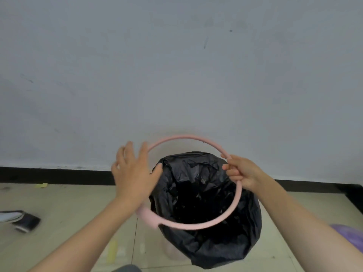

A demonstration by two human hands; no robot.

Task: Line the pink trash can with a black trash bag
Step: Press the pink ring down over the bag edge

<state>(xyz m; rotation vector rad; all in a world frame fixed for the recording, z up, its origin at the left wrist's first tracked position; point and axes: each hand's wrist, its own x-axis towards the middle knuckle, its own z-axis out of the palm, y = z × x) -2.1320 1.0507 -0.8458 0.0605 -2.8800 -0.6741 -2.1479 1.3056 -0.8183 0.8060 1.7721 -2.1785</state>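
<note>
A black trash bag is draped over the pink trash can, covering most of it; only a pale strip of the can's lower left side shows. A pink ring hangs tilted above the bag's mouth. My right hand grips the ring's right side. My left hand is at the ring's left side with fingers spread and blurred, its thumb by the bag's edge; its palm side is hidden.
A white wall with a black baseboard stands just behind the can. On the tiled floor lie a dark object at the left, a yellow scrap, and something purple at the right edge.
</note>
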